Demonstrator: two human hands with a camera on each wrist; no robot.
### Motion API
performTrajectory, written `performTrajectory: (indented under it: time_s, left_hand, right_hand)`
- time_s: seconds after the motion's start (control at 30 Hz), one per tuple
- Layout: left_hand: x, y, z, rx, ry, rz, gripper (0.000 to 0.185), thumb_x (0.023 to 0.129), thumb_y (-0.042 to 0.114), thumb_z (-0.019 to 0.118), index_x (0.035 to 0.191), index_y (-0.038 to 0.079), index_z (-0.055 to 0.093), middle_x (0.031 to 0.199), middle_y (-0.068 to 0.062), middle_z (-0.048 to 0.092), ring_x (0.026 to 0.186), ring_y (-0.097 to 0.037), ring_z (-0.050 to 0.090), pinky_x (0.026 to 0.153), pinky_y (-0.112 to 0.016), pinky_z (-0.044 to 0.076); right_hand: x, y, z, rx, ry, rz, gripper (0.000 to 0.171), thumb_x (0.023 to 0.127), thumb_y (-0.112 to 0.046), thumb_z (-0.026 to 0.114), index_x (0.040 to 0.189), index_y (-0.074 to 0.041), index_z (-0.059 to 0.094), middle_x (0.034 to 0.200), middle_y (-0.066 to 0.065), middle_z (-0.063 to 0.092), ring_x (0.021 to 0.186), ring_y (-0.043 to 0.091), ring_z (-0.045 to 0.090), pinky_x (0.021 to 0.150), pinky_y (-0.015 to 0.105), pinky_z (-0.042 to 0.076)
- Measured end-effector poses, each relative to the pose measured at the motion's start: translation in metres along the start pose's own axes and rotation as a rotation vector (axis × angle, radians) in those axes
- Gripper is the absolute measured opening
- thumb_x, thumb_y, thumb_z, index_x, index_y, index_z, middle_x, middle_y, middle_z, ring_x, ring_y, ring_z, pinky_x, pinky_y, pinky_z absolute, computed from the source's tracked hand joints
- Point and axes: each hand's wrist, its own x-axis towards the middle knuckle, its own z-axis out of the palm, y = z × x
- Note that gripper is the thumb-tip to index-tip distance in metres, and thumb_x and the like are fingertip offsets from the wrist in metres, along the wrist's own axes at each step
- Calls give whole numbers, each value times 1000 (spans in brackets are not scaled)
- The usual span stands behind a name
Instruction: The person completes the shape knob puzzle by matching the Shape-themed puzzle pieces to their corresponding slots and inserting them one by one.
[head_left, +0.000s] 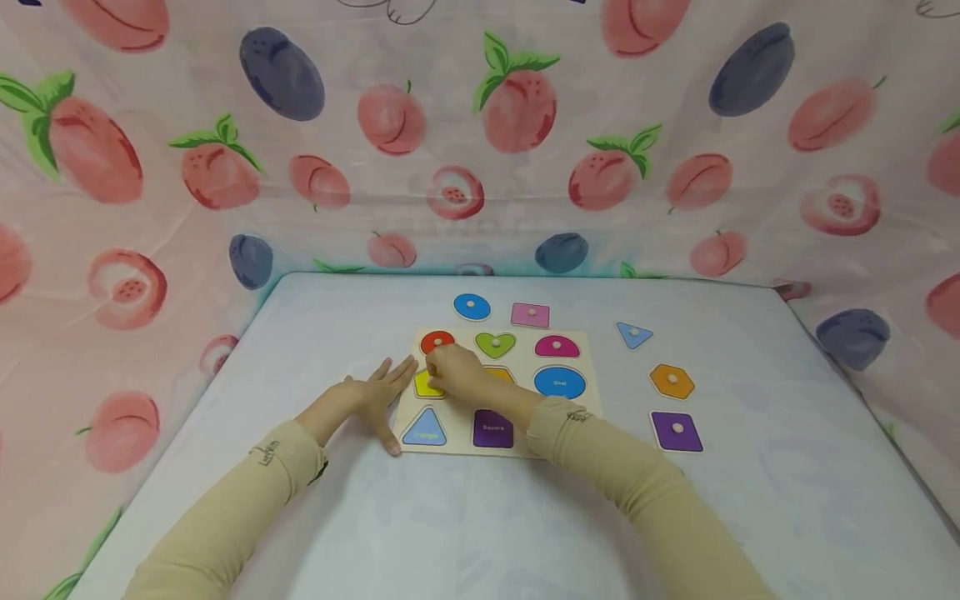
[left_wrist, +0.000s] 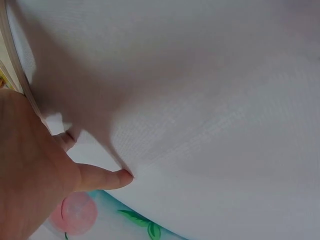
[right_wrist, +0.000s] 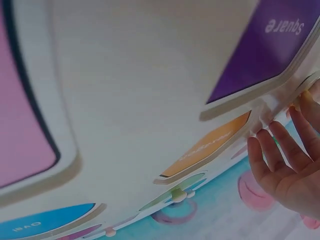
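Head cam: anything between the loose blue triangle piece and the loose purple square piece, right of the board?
Yes. In the head view, the orange hexagon piece lies between the blue triangle piece and the purple square piece, on the white tabletop.

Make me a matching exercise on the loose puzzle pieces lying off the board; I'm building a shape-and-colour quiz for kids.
Pieces:
1. oval piece
2. triangle piece
3. hexagon piece
4. square piece

Places and colours:
A. purple, nearest the person, right of the puzzle board
B. blue, behind the board
C. orange, right of the board
D. light blue, right of the board, farthest back

Pairs: 1-B, 2-D, 3-C, 4-A
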Motion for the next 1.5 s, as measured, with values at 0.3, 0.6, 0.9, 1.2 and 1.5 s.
performTrajectory:
  time_s: [0.3, 0.6, 0.9, 1.2, 1.5]
  left_hand:
    - [-1, -2, -4, -5, -4, -16, 138, 56, 59, 82, 152, 15, -7, 159, -5, -15, 145, -39, -11, 96, -81, 9]
    - [-3, -3, 0, -3, -15, -16, 139, 57, 57, 83, 152, 11, -7, 159, -8, -16, 144, -41, -11, 94, -82, 13]
    - [-2, -6, 5, 6, -11, -28, 140, 55, 57, 83, 152, 12, -7, 159, -8, -16, 144, -43, -10, 92, -83, 13]
    - [-3, -3, 0, 22, -11, -18, 139, 56, 58, 83, 151, 10, -7, 159, -9, -15, 144, -43, -10, 92, -83, 15]
    - [-4, 1, -4, 20, -8, -15, 138, 56, 56, 83, 152, 13, -7, 159, -6, -15, 145, -40, -10, 95, -81, 14]
  right_hand:
    - [7, -3, -1, -12, -21, -3, 13, 87, -20, 68, 86, -7, 66, 81, 3, 68, 70, 14, 53, 65, 19, 44]
    - [10, -6, 1, 3, -66, 16, 14, 84, -20, 71, 85, -8, 66, 81, 2, 68, 72, 14, 53, 69, 21, 43]
    - [9, -12, 4, -11, -57, 40, 14, 85, -21, 70, 87, -8, 66, 79, 1, 67, 69, 13, 52, 66, 19, 41]
    - [10, -14, 2, -50, -28, 49, 14, 84, -20, 72, 88, -7, 66, 81, 2, 68, 70, 13, 52, 68, 21, 44]
    - [-1, -4, -14, 66, -166, 83, 46, 88, -25, 67, 129, -8, 54, 119, 9, 66, 108, 22, 62, 96, 34, 49]
